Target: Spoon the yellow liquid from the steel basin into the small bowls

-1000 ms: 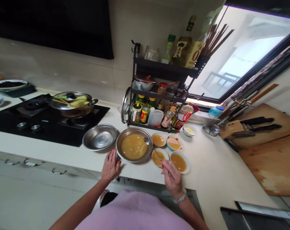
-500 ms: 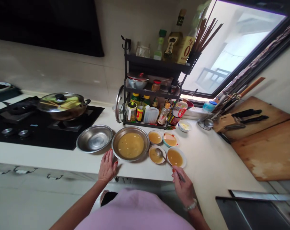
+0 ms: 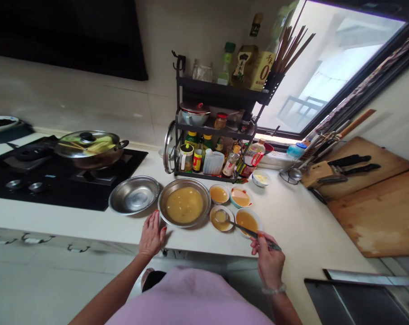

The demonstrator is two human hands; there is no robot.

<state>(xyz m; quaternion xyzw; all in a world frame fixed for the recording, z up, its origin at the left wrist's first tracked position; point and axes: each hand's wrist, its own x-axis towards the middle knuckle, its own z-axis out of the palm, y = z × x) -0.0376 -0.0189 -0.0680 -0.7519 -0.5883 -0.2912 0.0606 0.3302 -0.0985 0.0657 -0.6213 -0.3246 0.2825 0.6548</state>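
My right hand (image 3: 269, 257) is closed round the dark handle of a ladle (image 3: 236, 224). The ladle's round head, with yellowish liquid in it, is over a small bowl (image 3: 228, 229) of the same liquid. My left hand (image 3: 152, 234) lies flat with fingers out on the counter edge, beside a large metal basin (image 3: 162, 216) of yellow-brown liquid with pale bits. Three other bowls of liquid stand close by: a white bowl (image 3: 260, 229) under the ladle's handle, a small bowl (image 3: 211, 187) behind, and a teal-sided bowl (image 3: 233, 202).
A second metal basin (image 3: 134, 195) stands left, by the black stove (image 3: 72, 194) with a lidded pan (image 3: 92, 155). Behind the bowls is a black rack (image 3: 211, 177) of bottles. A small bowl (image 3: 261, 178), a knife block (image 3: 317, 174) and cutting boards (image 3: 373, 212) stand right.
My right hand has moved right and slightly down with the ladle. The ladle's head has turned upward and now shows liquid in it. My left hand stays in place.
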